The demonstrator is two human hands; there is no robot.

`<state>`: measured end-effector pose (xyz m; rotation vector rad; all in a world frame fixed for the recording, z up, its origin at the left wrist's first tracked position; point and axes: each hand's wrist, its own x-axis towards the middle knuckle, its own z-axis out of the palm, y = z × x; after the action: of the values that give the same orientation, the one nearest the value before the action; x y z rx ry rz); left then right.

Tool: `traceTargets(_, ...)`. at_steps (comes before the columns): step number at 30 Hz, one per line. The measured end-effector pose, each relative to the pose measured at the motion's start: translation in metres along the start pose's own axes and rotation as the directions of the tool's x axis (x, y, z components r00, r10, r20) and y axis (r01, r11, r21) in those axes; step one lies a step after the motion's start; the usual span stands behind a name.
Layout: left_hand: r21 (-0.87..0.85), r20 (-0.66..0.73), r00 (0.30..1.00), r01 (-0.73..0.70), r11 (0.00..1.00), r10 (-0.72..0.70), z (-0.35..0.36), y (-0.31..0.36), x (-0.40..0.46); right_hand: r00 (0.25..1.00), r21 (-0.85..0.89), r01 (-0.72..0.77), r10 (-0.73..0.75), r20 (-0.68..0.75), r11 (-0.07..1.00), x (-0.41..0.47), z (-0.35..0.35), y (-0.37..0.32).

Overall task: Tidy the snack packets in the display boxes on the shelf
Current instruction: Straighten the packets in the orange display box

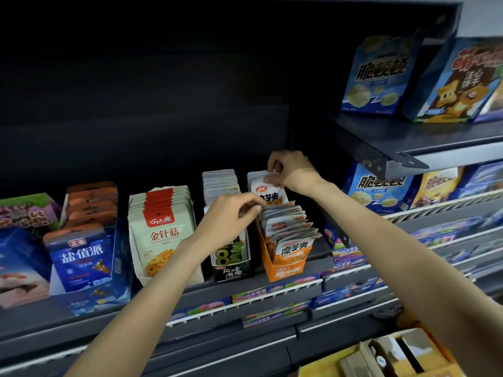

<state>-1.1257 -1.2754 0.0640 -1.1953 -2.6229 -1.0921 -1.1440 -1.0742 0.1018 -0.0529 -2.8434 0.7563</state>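
Orange display box [283,269] at frame centre: right hand [292,170] pinches the raised rear packet [268,193] upright, left hand [231,216] fingers pinch the leaning packets' [288,227] tops, apparently to straighten the row.

Orange display box [275,263]: matt printed cardboard. Snack packets [292,247] inside: smooth foil-like plastic film, slight sheen. White box [190,273] of mushroom packets [160,240]: matt card; packets semi-gloss. Shelf [424,137]: dark painted metal, satin finish. Blue cartons [378,77] above: glossy printed card. Shelf-edge strip [272,293]: clear plastic.
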Motion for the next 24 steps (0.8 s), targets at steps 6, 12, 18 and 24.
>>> traceTargets(6,-0.018,0.059,0.998,0.003,1.000,-0.002,-0.002,-0.001,0.010,0.988,0.143,0.155,-0.152,-0.027,0.978,-0.035,-0.015,0.015)
traceTargets(12,-0.046,0.242,0.970,0.004,0.999,0.007,-0.011,0.000,0.026,0.964,0.106,0.207,-0.221,0.146,0.973,-0.047,-0.012,0.024)
traceTargets(18,0.424,0.214,0.975,-0.154,0.893,0.066,-0.011,0.001,0.049,0.955,0.053,0.207,-0.213,0.205,0.977,-0.027,-0.016,0.017)
traceTargets(24,0.519,0.274,0.954,-0.256,0.816,0.125,-0.016,-0.007,0.065,0.929,0.050,0.282,-0.286,0.236,0.958,-0.044,-0.027,0.024)
